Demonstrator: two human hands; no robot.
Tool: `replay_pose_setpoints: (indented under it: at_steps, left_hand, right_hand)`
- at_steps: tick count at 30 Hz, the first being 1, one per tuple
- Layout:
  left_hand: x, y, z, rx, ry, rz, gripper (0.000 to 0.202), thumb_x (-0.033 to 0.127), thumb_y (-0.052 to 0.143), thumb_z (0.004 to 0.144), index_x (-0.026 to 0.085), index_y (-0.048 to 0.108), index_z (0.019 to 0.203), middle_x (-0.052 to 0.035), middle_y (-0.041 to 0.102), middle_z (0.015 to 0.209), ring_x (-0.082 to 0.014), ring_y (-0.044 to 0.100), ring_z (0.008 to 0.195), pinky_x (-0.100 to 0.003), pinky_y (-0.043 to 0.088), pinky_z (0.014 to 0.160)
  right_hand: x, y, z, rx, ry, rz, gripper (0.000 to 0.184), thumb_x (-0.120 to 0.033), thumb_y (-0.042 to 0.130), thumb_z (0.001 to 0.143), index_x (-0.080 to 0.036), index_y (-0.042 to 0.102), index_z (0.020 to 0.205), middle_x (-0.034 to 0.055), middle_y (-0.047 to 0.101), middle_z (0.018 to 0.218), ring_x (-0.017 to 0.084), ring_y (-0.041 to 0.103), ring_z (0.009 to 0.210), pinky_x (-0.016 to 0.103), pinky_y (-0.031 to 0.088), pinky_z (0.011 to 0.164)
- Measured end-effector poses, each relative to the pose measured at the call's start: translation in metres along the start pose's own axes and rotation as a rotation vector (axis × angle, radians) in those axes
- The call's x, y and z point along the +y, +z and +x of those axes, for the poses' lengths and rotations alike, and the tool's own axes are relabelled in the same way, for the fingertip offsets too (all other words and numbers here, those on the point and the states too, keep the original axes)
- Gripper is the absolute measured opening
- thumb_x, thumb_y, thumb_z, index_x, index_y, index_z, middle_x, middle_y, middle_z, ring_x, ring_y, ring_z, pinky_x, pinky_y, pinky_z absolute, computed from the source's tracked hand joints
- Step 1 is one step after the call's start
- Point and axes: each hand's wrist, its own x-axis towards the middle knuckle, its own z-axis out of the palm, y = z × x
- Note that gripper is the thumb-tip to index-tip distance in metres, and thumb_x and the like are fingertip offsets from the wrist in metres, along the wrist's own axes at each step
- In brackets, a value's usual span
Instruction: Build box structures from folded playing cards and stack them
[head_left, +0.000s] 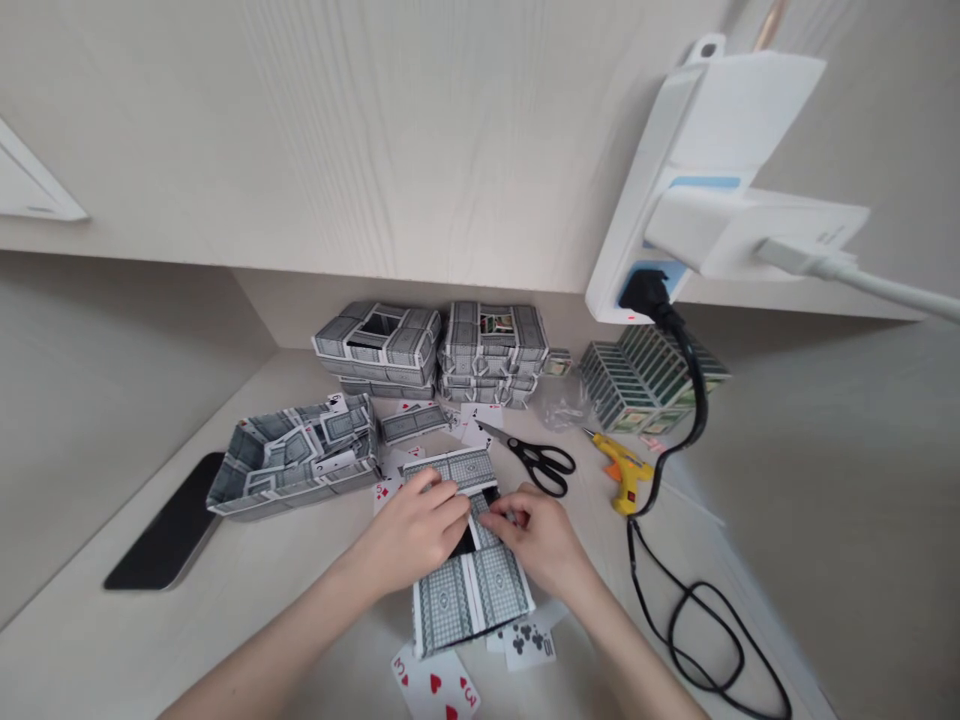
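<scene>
It looks like a home craft corner: pale desk (300, 545) beneath a wood-grain panel (375, 150), power strip (649, 190) upper right, scissors (534, 455) and glue gun (626, 468) right of centre, card box (448, 600) lower centre.

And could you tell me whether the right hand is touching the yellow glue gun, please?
Apart: the head view shows tabletop between the right hand and the glue gun.

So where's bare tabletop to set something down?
Front left, a broad bare patch lies between the phone and the left forearm; a narrower one runs between the right forearm and the black cord. Crowded: the middle and back, with the handled box, loose cards, scissors, open tray and stacked boxes.
</scene>
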Motion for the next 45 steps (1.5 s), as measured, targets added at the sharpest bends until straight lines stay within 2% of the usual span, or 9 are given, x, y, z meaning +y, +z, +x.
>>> replay_pose_setpoints:
  at_steps: [10, 14, 17, 20, 25, 30, 37, 41, 45]
  left_hand:
    - [-0.008, 0.003, 0.001, -0.082, -0.188, -0.149, 0.013, 0.020, 0.050, 0.084, 0.017, 0.060, 0.092, -0.0041, 0.060, 0.081, -0.0174, 0.052, 0.081, -0.034, 0.039, 0.074]
    - [-0.023, 0.002, 0.010, -0.137, -0.332, -0.373, 0.058, 0.034, 0.069, 0.069, 0.025, 0.048, 0.122, -0.0076, 0.050, 0.125, -0.0253, 0.041, 0.118, -0.042, 0.037, 0.094]
    - [-0.037, 0.005, 0.023, -0.283, -0.215, -0.527, 0.065, 0.036, 0.075, 0.061, 0.031, 0.050, 0.121, -0.0031, 0.041, 0.138, -0.0270, 0.030, 0.129, -0.043, 0.032, 0.102]
    - [-0.044, 0.011, 0.036, -0.388, -0.125, -0.611, 0.046, 0.033, 0.073, 0.064, 0.031, 0.061, 0.109, -0.0007, 0.052, 0.128, -0.0246, 0.035, 0.127, -0.040, 0.032, 0.103]
    - [-0.042, 0.017, 0.041, -0.344, -0.137, -0.608, 0.032, 0.034, 0.070, 0.067, 0.030, 0.066, 0.099, -0.0007, 0.062, 0.109, -0.0226, 0.044, 0.117, -0.035, 0.037, 0.098]
    - [-0.040, 0.019, 0.027, -0.285, -0.274, -0.530, 0.033, 0.041, 0.066, 0.070, 0.029, 0.066, 0.101, -0.0013, 0.062, 0.108, -0.0223, 0.047, 0.113, -0.034, 0.038, 0.097]
    - [-0.025, 0.018, 0.013, -0.236, -0.507, -0.327, 0.032, 0.040, 0.062, 0.074, 0.027, 0.064, 0.103, -0.0030, 0.062, 0.099, -0.0213, 0.055, 0.096, -0.035, 0.044, 0.085]
    - [-0.007, 0.020, 0.013, -0.184, -0.636, -0.296, 0.030, 0.044, 0.059, 0.075, 0.027, 0.065, 0.100, -0.0032, 0.061, 0.093, -0.0208, 0.055, 0.091, -0.034, 0.045, 0.080]
    - [0.004, 0.022, 0.015, -0.195, -0.707, -0.324, 0.030, 0.044, 0.059, 0.076, 0.026, 0.066, 0.099, -0.0034, 0.060, 0.090, -0.0203, 0.056, 0.089, -0.033, 0.045, 0.080]
  right_hand:
    - [0.004, 0.005, 0.004, 0.095, 0.037, 0.021, 0.022, -0.036, 0.061, 0.072, -0.017, 0.067, 0.064, -0.0014, 0.046, 0.057, 0.012, 0.045, 0.052, 0.024, 0.035, 0.051]
    - [0.005, 0.005, 0.006, 0.095, 0.033, -0.003, 0.023, -0.036, 0.060, 0.073, -0.017, 0.068, 0.065, -0.0008, 0.047, 0.057, 0.013, 0.046, 0.052, 0.024, 0.036, 0.052]
    - [0.005, 0.004, 0.009, 0.116, -0.003, -0.050, 0.022, -0.035, 0.059, 0.073, -0.017, 0.068, 0.066, -0.0005, 0.047, 0.058, 0.013, 0.046, 0.052, 0.024, 0.036, 0.051]
    - [0.007, 0.002, 0.011, 0.136, -0.042, -0.097, 0.022, -0.035, 0.057, 0.075, -0.018, 0.069, 0.068, 0.0000, 0.048, 0.059, 0.012, 0.045, 0.050, 0.024, 0.035, 0.049]
    - [0.015, -0.009, 0.001, 0.164, -0.090, -0.034, 0.023, -0.038, 0.057, 0.076, -0.018, 0.067, 0.083, 0.0005, 0.051, 0.062, 0.015, 0.051, 0.057, 0.026, 0.044, 0.055]
    - [0.014, -0.027, -0.031, 0.134, -0.118, 0.020, 0.053, -0.044, 0.064, 0.072, -0.021, 0.051, 0.118, 0.0084, 0.056, 0.101, 0.022, 0.055, 0.094, 0.036, 0.048, 0.083]
    - [0.007, -0.015, -0.055, 0.075, -0.119, -0.131, 0.104, -0.045, 0.075, 0.058, -0.027, 0.014, 0.140, 0.0121, 0.031, 0.137, 0.032, 0.027, 0.129, 0.050, 0.032, 0.101]
    - [0.015, 0.000, -0.045, 0.108, -0.113, -0.187, 0.101, -0.045, 0.072, 0.062, -0.024, 0.012, 0.141, 0.0142, 0.024, 0.141, 0.034, 0.020, 0.132, 0.052, 0.031, 0.101]
    - [0.023, 0.003, -0.031, 0.213, -0.077, -0.198, 0.084, -0.037, 0.064, 0.069, -0.018, 0.020, 0.139, 0.0160, 0.032, 0.136, 0.030, 0.032, 0.127, 0.048, 0.034, 0.100]
